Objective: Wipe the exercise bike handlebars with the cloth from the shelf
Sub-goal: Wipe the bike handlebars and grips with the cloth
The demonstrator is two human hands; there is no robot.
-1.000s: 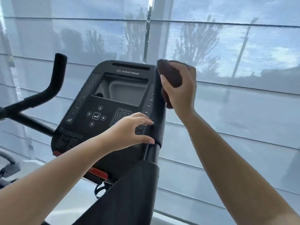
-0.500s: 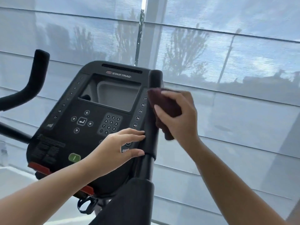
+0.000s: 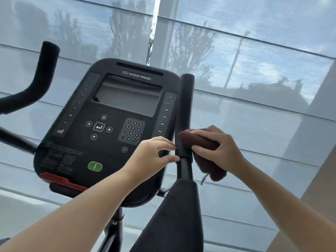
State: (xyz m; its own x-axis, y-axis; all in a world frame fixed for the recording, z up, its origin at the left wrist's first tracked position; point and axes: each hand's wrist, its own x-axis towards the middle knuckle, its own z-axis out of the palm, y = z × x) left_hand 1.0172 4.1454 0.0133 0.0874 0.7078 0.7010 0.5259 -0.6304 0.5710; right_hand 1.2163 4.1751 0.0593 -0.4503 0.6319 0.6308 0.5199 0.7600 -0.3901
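Cloth [image 3: 201, 142]: at the foot of the right handlebar grip [image 3: 185, 110], outer side, bunched in your right hand [image 3: 221, 150], fingers curled round it. Grip's long axis runs near upright, so your next stroke likely goes up. Left hand [image 3: 151, 157] loose, holding nothing, fingertips touching the grip's inner side.

Pressing a bunched maroon cloth [image 3: 203, 142] against the right side of the upright black right handlebar [image 3: 185, 110], near the grip's lower end, a tail hanging below. Leaving the curved left handlebar [image 3: 41, 75] apart, far left.
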